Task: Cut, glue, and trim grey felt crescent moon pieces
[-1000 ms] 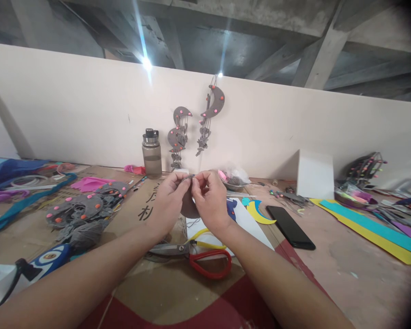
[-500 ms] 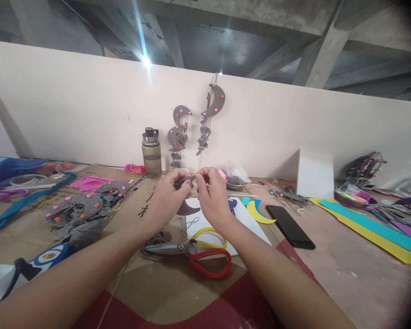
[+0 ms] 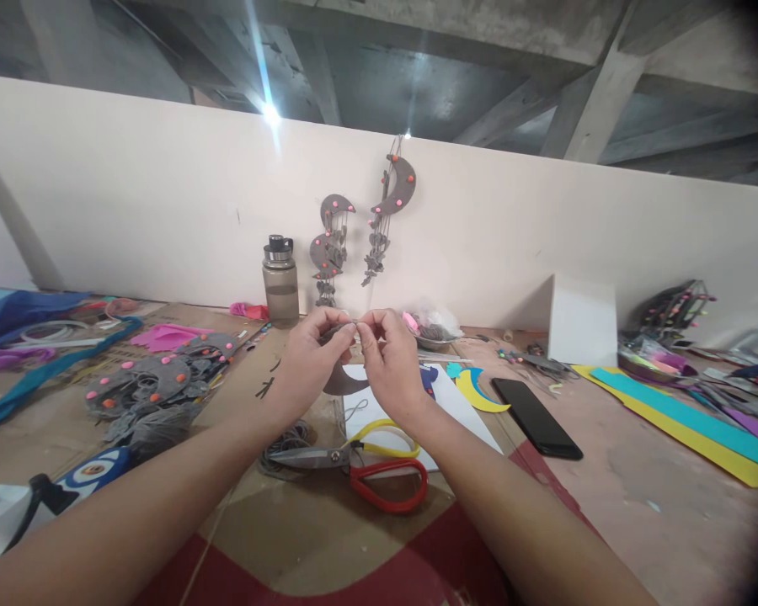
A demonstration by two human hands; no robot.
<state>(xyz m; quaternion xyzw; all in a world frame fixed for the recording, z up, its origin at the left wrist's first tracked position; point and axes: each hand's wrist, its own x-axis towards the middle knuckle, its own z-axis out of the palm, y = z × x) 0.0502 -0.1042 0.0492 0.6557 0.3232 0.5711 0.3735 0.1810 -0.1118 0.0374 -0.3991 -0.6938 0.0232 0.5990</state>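
Note:
My left hand (image 3: 309,358) and my right hand (image 3: 388,362) are raised together above the table, fingertips almost touching. Both pinch a grey felt crescent (image 3: 344,383) that hangs down between them; a thin thread seems to run at the pinch. Below the hands lie scissors (image 3: 360,471) with one yellow and one red handle, partly on a white sheet (image 3: 455,412). A coil of grey cord (image 3: 284,442) lies beside the scissor blades.
A pile of grey felt crescents with pink dots (image 3: 152,383) lies at left. A water bottle (image 3: 280,282) stands by the wall, two finished hanging crescents (image 3: 360,227) behind it. A black phone (image 3: 536,417), a yellow crescent (image 3: 477,391), a white box (image 3: 581,320) and coloured paper strips (image 3: 688,421) are at right.
Both hands have stayed together and shifted slightly; the grey crescent now hangs lower and shows more between them.

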